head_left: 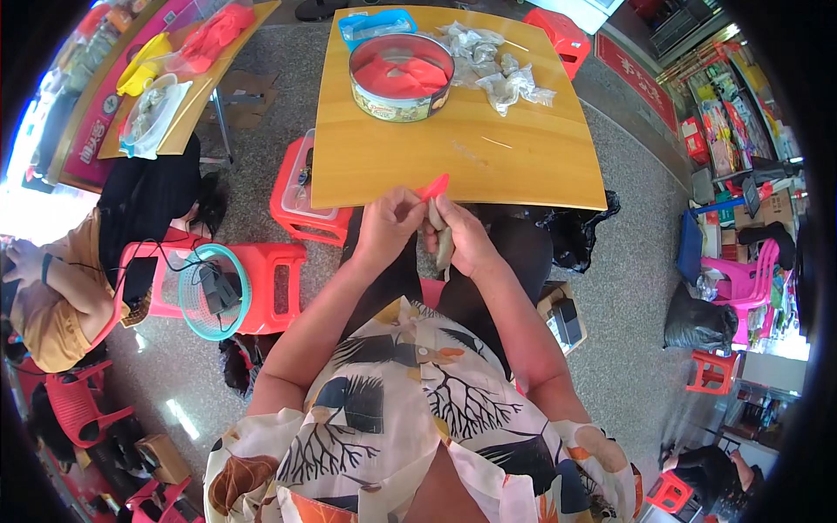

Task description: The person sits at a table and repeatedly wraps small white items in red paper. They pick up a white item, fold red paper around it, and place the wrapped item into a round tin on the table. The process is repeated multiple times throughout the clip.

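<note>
Just off the near edge of the wooden table (392, 167), both my hands are close together over my lap. My left hand (389, 228) is closed in a pinch at a small pointed red piece (434, 186), thin like cloth or paper. My right hand (466, 234) wraps its fingers round a grey-beige elongated piece (445, 248), which hangs down below the red one; its kind cannot be made out. The red piece touches the top of it. A round tin (381, 108) stands farther back on the table, with flat red pieces (404, 73) inside.
Crumpled clear plastic (514, 90), a blue tray (377, 26) and a thin stick (497, 142) lie on the table. Left stand a red stool with a clear box (305, 181) and a teal basket (214, 295). A person (65, 305) sits far left. A black bag (575, 235) is under the table's right.
</note>
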A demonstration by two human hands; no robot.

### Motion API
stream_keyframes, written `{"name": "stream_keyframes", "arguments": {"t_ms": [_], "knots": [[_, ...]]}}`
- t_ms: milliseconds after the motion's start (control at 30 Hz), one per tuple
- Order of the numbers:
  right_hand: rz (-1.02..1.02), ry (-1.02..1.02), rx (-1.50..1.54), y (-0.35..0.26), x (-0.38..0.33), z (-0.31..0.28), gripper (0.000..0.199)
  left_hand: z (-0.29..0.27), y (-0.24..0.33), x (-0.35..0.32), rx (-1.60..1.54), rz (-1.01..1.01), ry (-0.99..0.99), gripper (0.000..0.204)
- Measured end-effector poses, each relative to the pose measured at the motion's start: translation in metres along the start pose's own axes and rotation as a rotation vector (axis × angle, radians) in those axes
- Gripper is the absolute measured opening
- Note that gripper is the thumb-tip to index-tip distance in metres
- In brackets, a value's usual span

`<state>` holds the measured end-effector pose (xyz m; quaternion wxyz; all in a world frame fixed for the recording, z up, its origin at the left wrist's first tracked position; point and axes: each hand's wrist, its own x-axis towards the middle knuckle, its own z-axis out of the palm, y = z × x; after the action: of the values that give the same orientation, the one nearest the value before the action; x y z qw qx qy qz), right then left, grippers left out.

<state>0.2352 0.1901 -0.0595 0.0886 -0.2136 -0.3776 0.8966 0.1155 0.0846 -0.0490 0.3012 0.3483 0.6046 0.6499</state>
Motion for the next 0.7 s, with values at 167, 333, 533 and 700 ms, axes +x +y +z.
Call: {"name": "stream_keyframes", "arguments": {"t_ms": [167, 333, 533, 700], "knots": [[-0.16, 0.042, -0.268, 0.002, -0.024, 0.018, 0.021, -0.009, -0.028, 0.003, 0.237, -0.099, 0.05, 0.007], [-0.304, 0.045, -0.67, -0.006, -0.019, 0.0, 0.029, -0.004, -0.027, -0.004, -0.189, -0.197, 0.081, 0.006], [-0.071, -0.201, -0.555, -0.014, -0.023, 0.003, 0.024, -0.01, -0.03, -0.002, 0.025, -0.049, 0.082, 0.008], [-0.287, 0.115, -0.515, -0.014, -0.017, 0.017, 0.025, -0.007, -0.014, -0.007, -0.146, -0.089, -0.011, 0.011]]}}
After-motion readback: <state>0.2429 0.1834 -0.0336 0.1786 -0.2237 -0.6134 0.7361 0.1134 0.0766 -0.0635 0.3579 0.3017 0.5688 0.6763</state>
